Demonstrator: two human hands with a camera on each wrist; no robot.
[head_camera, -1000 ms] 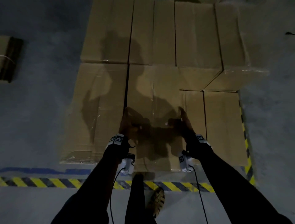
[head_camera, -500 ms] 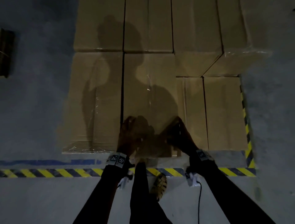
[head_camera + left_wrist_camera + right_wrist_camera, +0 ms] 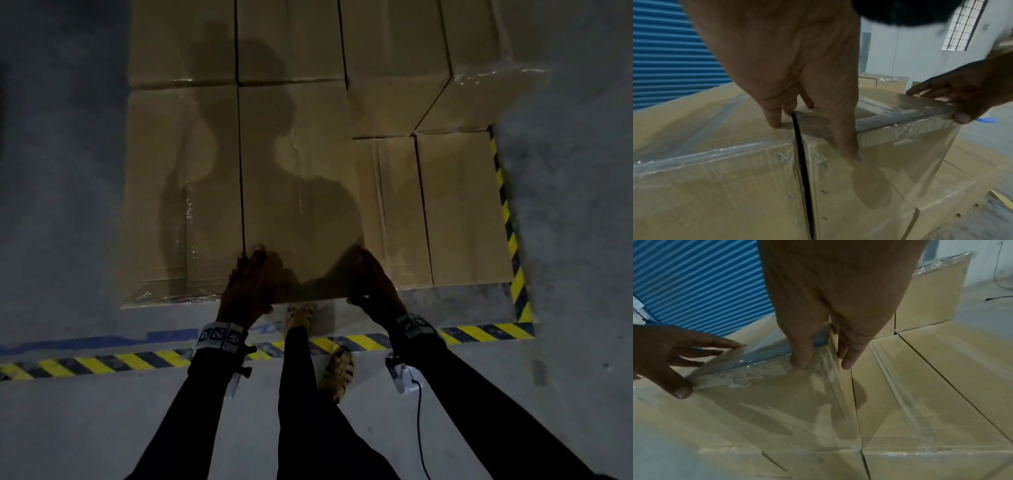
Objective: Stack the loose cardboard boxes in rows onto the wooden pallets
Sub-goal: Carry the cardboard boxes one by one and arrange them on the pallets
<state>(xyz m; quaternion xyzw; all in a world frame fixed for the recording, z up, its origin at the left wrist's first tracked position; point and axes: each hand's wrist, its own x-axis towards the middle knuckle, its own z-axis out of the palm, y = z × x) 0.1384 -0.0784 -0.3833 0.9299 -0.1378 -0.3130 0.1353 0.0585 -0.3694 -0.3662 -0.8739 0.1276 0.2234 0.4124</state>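
Observation:
In the head view a film-wrapped cardboard box (image 3: pixel 298 178) lies in the near row of the stack, tight against the box on its left (image 3: pixel 181 192). My left hand (image 3: pixel 250 277) holds its near left corner. The fingers (image 3: pixel 774 120) lie on top by the dark gap and the thumb (image 3: pixel 851 152) runs down the front face. My right hand (image 3: pixel 370 281) holds the near right corner, with the thumb (image 3: pixel 799 363) on the front and the fingers (image 3: pixel 846 360) down the side. No pallet shows under the boxes.
Lower boxes (image 3: pixel 462 212) sit to the right of the held box, and taller ones (image 3: pixel 394 51) stand behind. Yellow-black floor tape (image 3: pixel 102 363) runs along the near side and up the right (image 3: pixel 510 240). My sandalled feet (image 3: pixel 337 373) stand at the tape. A blue shutter (image 3: pixel 663 56) is beyond.
Both hands have slid back along the box from its middle to its near corners. I have stepped back, so more floor shows in front of the stack.

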